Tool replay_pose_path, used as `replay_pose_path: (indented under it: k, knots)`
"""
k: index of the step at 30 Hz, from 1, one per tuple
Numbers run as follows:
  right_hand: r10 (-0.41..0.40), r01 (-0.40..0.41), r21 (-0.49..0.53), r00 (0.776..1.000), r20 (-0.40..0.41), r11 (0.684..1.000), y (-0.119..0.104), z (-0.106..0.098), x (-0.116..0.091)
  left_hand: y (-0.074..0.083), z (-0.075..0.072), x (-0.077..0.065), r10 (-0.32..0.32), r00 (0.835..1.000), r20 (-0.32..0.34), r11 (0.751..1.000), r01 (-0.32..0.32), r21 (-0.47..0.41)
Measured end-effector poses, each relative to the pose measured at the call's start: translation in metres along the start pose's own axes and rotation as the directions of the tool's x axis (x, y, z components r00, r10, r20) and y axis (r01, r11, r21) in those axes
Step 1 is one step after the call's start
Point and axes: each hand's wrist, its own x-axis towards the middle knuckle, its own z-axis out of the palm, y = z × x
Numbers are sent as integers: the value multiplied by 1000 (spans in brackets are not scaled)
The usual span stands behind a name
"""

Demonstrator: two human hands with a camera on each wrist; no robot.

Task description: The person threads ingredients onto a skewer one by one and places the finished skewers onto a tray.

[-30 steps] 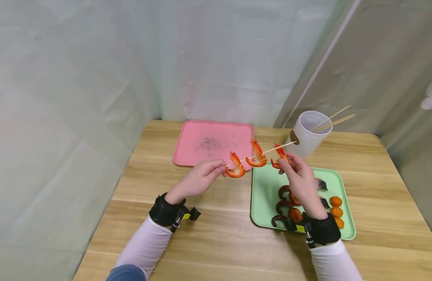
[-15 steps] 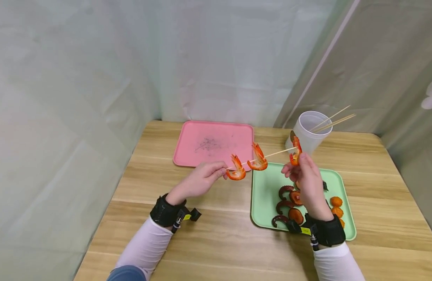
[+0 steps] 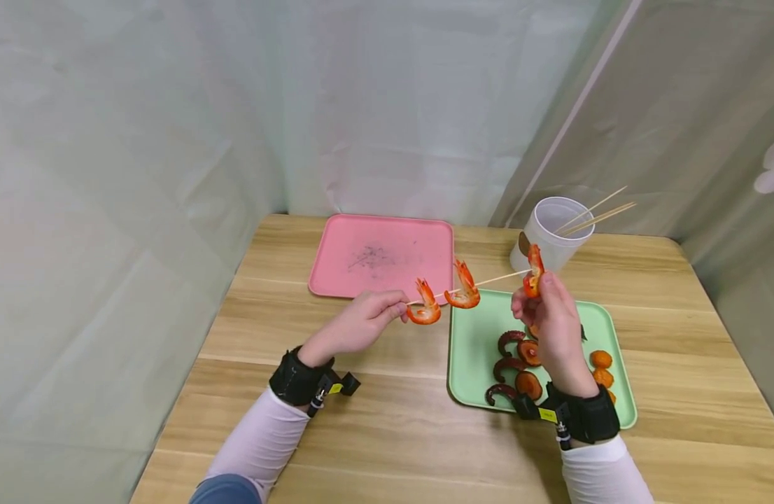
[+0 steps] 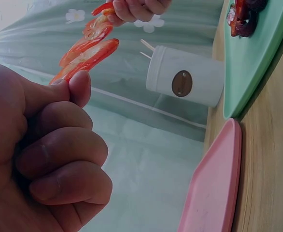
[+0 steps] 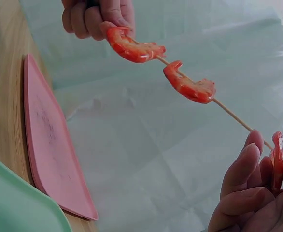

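My left hand (image 3: 396, 309) pinches the near end of a thin wooden skewer (image 3: 497, 278) that slopes up to the right. Two red shrimps (image 3: 425, 312) (image 3: 465, 295) are threaded on it; they also show as shrimps (image 5: 134, 48) (image 5: 190, 87) in the right wrist view. My right hand (image 3: 530, 294) pinches a third shrimp (image 3: 533, 271) right at the skewer's far tip. Whether the tip is inside that shrimp (image 5: 276, 164) I cannot tell. Both hands are raised above the wooden table (image 3: 362, 420).
Under my right hand lies a green tray (image 3: 475, 336) with dark octopus pieces (image 3: 503, 367), mushrooms and orange balls (image 3: 600, 359). An empty pink tray (image 3: 381, 255) sits behind. A white cup (image 3: 551, 231) with spare skewers stands at the back right. Curtains enclose the table.
My right hand has slid the third shrimp up along the skewer, from near the second shrimp to the far tip. The left hand has held still.
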Motion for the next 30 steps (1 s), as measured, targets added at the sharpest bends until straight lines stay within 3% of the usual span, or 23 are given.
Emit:
replay_pose_path:
  k: [10,16,20,25,30]
  knots:
    - [-7,7,-15,999,33,1000,0,2,1,-1,0,-1,-10,1000,-19,1000,10,9]
    - [-66,64,-121,998,-6,991,-2,3,0,-1,-1,-1,2,1000,-26,1000,-2,18]
    - [-153,139,-235,987,-40,962,-1,3,1,-2,-1,-1,12,1000,-27,999,-11,34]
    - [-248,222,-379,969,-21,898,2,2,0,-2,-1,-1,11,1000,-17,999,-10,32]
    - [-273,255,-424,962,19,869,3,4,0,-2,-1,-1,8,1000,-15,1000,-8,27]
